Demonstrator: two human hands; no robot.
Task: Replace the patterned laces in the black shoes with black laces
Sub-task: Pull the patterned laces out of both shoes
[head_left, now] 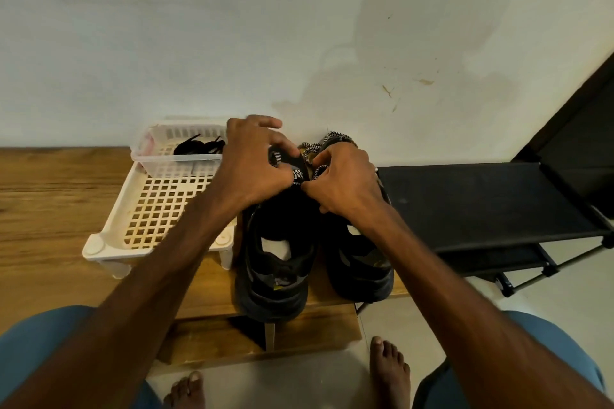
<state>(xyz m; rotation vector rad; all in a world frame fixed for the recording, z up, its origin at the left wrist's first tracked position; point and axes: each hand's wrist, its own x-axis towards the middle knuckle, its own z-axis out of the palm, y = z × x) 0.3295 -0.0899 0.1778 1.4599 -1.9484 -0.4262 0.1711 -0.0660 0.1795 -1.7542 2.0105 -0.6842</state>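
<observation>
Two black shoes stand side by side on the wooden table, heels toward me: the left shoe (275,262) and the right shoe (360,262). A black-and-white patterned lace (335,137) loops above their tongues. My left hand (255,163) grips the tongue area of the left shoe. My right hand (345,183) pinches the patterned lace where it meets the left hand. Black laces (199,146) lie in the small clear basket (176,168) at the back left.
The small basket sits on a cream perforated plastic rack (149,209) left of the shoes. A black shoe shelf (481,202) stands to the right against the white wall. My knees and bare feet are below the table's front edge (259,339).
</observation>
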